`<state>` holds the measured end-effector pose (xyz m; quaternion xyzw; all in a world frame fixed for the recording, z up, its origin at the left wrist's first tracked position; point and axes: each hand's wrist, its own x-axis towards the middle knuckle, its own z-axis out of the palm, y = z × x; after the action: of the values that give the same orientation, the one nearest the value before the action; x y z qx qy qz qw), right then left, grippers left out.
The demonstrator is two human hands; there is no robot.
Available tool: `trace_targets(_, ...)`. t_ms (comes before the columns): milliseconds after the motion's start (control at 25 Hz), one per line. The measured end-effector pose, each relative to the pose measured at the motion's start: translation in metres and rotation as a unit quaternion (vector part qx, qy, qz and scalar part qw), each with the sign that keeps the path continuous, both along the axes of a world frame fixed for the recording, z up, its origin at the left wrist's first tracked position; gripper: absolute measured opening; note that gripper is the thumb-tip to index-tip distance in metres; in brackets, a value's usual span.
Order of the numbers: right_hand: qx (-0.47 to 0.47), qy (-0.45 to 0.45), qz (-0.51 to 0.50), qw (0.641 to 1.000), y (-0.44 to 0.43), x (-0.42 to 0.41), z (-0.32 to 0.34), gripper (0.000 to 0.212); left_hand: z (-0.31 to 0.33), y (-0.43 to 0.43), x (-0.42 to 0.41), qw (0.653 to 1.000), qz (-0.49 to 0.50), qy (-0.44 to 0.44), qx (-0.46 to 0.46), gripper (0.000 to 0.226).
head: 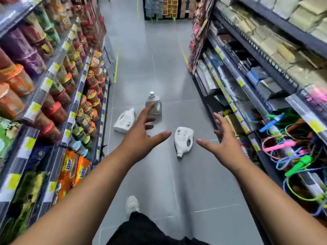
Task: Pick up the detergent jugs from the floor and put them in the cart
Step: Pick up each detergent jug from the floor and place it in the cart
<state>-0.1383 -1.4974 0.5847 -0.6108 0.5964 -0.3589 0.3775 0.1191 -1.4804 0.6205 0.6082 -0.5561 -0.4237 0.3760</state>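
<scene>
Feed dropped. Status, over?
Left hand and right hand open, empty. Grey jug upright on floor; left white jug and right white jug lying. No cart in view.

Upright jug partly hidden behind fingers of left hand; shelf goods blurred; jug labels unreadable.

Grey tiled floor, one grey jug upright; two white jugs on their sides, a white shoe

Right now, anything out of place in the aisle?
Yes: three detergent jugs on the floor, not shelved. The left white jug and the right white jug lie on their sides; the grey jug stands upright beyond them. No spill shows. The left hand and right hand are open, holding nothing.
</scene>
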Motion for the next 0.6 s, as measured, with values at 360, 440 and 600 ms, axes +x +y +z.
trace_targets(360,-0.018,-0.015,-0.187,0.982,-0.140,0.044,0.009,0.090,0.021,-0.235,0.040,0.985,-0.173,-0.023,-0.004,0.087)
trace_targets(440,-0.004,-0.003,-0.223,0.975,-0.165,0.039,0.001,0.090,0.013,-0.275,0.027,0.977,-0.208,-0.033,0.004,0.087)
trace_targets(600,0.010,-0.016,-0.259,0.966,-0.221,0.019,-0.020,0.087,-0.008,-0.350,-0.004,0.966,-0.257,-0.036,0.008,0.086)
